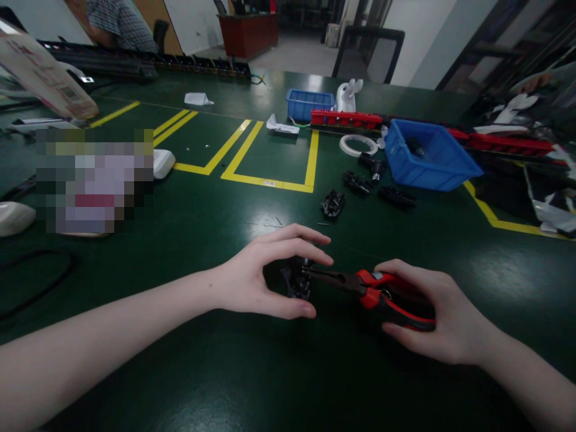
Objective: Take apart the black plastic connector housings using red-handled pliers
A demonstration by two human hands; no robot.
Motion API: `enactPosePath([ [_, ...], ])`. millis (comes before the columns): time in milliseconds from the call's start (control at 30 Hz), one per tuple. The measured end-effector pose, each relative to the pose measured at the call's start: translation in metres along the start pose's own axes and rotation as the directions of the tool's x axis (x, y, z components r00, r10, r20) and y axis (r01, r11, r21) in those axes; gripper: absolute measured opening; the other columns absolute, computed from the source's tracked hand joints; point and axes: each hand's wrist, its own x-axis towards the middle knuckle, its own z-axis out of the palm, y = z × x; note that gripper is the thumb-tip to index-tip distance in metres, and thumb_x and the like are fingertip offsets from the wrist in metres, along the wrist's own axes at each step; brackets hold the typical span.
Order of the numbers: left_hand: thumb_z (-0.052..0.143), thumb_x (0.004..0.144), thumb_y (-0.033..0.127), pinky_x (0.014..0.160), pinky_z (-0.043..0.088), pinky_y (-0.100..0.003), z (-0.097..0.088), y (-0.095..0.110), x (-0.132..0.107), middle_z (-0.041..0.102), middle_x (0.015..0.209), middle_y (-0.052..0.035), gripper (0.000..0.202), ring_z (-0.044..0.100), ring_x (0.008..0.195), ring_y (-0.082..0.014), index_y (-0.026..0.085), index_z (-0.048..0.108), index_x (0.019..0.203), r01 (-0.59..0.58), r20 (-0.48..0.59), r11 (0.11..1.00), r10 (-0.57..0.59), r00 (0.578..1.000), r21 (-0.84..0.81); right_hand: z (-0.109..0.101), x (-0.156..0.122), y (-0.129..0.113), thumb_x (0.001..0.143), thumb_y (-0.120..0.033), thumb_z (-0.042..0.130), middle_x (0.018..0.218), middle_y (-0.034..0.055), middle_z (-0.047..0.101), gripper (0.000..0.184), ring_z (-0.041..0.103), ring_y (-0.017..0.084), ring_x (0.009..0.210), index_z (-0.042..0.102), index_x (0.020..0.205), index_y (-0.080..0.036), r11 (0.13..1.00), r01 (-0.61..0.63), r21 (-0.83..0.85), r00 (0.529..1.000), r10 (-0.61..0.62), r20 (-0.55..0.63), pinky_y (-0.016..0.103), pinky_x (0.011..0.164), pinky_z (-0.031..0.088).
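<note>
My right hand is wrapped round the red-and-black handles of a pair of needle-nose pliers. The pliers' jaws point left, and their tip meets a small black plastic part on the green table. Around that part curves my left hand, thumb on the near side and fingers on the far side. Its fingers are apart, with a gap to the part; whether the palm side touches it is hidden. Just beyond lie two thin metal pins and another black part.
More black parts lie beside a blue bin and a roll of tape. A smaller blue bin stands behind. Yellow tape lines mark the table. At left are a white mouse and a black cable. People sit beyond.
</note>
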Motion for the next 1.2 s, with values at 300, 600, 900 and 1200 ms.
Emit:
enactPosePath([
  [300, 0.073, 0.075, 0.034, 0.101, 0.044, -0.046, 0.0016, 0.0009, -0.0016, 0.044, 0.137, -0.0094, 0.032, 0.051, 0.118, -0.0290, 0.022, 0.068, 0.104, -0.004, -0.032, 1.000, 0.004, 0.999, 0.012, -0.0012, -0.0003, 0.0009, 0.067, -0.033, 0.069, 0.088, 0.0045, 0.069, 0.044, 0.065, 0.018, 0.071, 0.056, 0.108, -0.021, 0.999, -0.034, 0.031, 0.999, 0.033, 0.015, 0.027, 0.059, 0.051],
  [600, 0.074, 0.074, 0.033, 0.099, 0.046, -0.044, -0.0013, -0.0015, -0.0006, 0.050, 0.130, -0.0092, 0.031, 0.054, 0.113, -0.0266, 0.022, 0.069, 0.103, -0.008, -0.001, 0.999, 0.008, 1.000, 0.036, -0.0003, 0.0008, -0.0001, 0.066, -0.031, 0.069, 0.090, 0.0044, 0.068, 0.044, 0.065, 0.018, 0.072, 0.056, 0.107, -0.021, 0.996, -0.049, 0.070, 0.999, 0.048, 0.013, 0.026, 0.058, 0.051],
  [900, 0.073, 0.075, 0.032, 0.099, 0.046, -0.043, -0.0011, -0.0027, -0.0008, 0.052, 0.128, -0.0088, 0.031, 0.055, 0.113, -0.0258, 0.022, 0.069, 0.105, -0.004, -0.008, 0.999, 0.004, 1.000, 0.035, -0.0017, 0.0015, -0.0030, 0.068, -0.032, 0.068, 0.087, 0.0031, 0.068, 0.040, 0.064, 0.017, 0.069, 0.057, 0.105, -0.021, 0.996, -0.047, 0.081, 0.999, 0.046, 0.013, 0.026, 0.055, 0.049],
  [1200, 0.077, 0.070, 0.032, 0.097, 0.045, -0.042, 0.0006, -0.0020, -0.0021, 0.053, 0.127, -0.0102, 0.055, 0.053, 0.116, -0.0258, 0.022, 0.059, 0.121, -0.014, -0.042, 0.998, 0.017, 0.999, 0.062, 0.0009, -0.0022, -0.0014, 0.066, -0.036, 0.065, 0.088, 0.0060, 0.067, 0.046, 0.063, 0.020, 0.070, 0.055, 0.108, -0.020, 0.981, 0.063, -0.186, 0.994, -0.079, -0.079, 0.034, 0.062, 0.050],
])
